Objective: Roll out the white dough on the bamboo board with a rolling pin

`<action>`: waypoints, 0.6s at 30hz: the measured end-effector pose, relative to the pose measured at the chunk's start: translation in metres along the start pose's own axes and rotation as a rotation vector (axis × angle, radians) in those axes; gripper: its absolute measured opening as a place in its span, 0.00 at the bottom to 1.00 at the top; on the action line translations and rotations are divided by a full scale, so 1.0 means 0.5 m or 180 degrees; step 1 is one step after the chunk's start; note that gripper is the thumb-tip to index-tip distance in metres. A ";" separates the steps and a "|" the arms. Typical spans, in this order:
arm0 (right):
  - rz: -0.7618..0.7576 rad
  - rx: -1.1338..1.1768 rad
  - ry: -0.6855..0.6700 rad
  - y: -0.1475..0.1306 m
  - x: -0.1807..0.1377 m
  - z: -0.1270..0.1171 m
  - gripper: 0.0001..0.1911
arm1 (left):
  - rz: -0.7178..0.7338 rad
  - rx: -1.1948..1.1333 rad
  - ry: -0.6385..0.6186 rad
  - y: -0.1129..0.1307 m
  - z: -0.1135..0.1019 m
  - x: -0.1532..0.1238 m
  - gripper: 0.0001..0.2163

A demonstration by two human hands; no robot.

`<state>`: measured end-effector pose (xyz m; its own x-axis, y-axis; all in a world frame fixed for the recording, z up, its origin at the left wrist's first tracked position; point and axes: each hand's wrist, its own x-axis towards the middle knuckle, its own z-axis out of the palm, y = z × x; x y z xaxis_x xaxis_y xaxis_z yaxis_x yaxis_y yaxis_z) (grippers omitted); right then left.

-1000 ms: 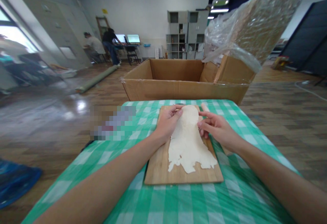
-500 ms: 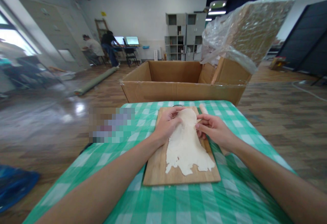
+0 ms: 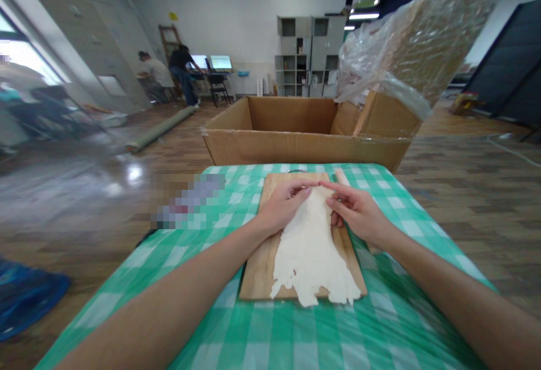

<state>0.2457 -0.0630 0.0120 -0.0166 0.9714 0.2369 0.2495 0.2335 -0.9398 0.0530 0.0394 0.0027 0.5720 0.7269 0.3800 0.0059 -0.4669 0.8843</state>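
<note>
A thin, pale sheet of dough [image 3: 310, 252] lies lengthwise on a wooden cutting board [image 3: 256, 280]. Its ragged near edge hangs slightly past the board's front. My left hand [image 3: 285, 204] pinches the far left edge of the dough, thumb on top and fingers behind. On the far right edge, my right hand [image 3: 357, 209] holds the dough between thumb and curled fingers, its index finger stretched along the far edge. The index fingertips of both hands meet there. A rolling pin [image 3: 341, 177] rests right of the board, partly hidden by my right hand.
A green-and-white checked cloth [image 3: 203, 319] covers the table. A blurred-out object [image 3: 190, 201] lies at its left edge. Beyond the table stands a large open cardboard box [image 3: 296, 145], with a plastic-wrapped piece [image 3: 439, 49] at its right. Several people are in the background.
The dough has shifted toward me, and its ragged edge now passes the board's front. My hands have come together at the far edge, with their index fingertips meeting.
</note>
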 end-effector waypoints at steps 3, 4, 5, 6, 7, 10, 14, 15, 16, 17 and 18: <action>-0.0014 -0.0002 0.0008 0.007 0.001 -0.002 0.24 | -0.0113 -0.0109 -0.0032 0.000 0.000 -0.001 0.12; -0.0001 0.0006 0.0015 0.008 0.001 -0.002 0.24 | -0.0154 -0.0170 -0.0054 0.002 0.000 -0.002 0.12; 0.0018 0.0014 0.0021 0.010 0.002 -0.002 0.23 | -0.0195 -0.0236 -0.0075 0.004 0.000 -0.002 0.13; 0.0040 0.0021 0.0022 0.010 0.002 -0.002 0.23 | -0.0236 -0.0293 -0.0085 0.007 0.000 -0.003 0.13; 0.0060 0.0025 0.0024 0.011 0.002 -0.002 0.23 | -0.0271 -0.0333 -0.0082 0.010 0.001 -0.004 0.13; 0.0111 0.0049 0.0046 0.010 0.003 -0.002 0.23 | -0.0331 -0.0332 -0.0017 0.016 0.002 -0.006 0.12; 0.0164 0.0106 0.0063 0.007 0.003 -0.001 0.23 | -0.0401 -0.0395 -0.0030 0.020 0.002 -0.008 0.13; 0.0168 0.0108 0.0055 0.006 0.003 -0.001 0.23 | -0.0411 -0.0418 -0.0043 0.021 0.002 -0.008 0.14; 0.0172 0.0103 0.0047 0.004 0.003 -0.001 0.23 | -0.0416 -0.0432 -0.0048 0.022 0.002 -0.008 0.14; 0.0176 0.0095 0.0045 0.002 0.003 -0.001 0.22 | -0.0421 -0.0435 -0.0047 0.022 0.001 -0.008 0.15; 0.0179 0.0086 0.0048 0.000 0.003 -0.001 0.22 | -0.0425 -0.0434 -0.0041 0.023 0.001 -0.008 0.15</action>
<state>0.2461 -0.0617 0.0123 0.0113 0.9823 0.1870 0.2234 0.1798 -0.9580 0.0512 0.0308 0.0113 0.5840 0.7709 0.2541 -0.0283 -0.2934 0.9556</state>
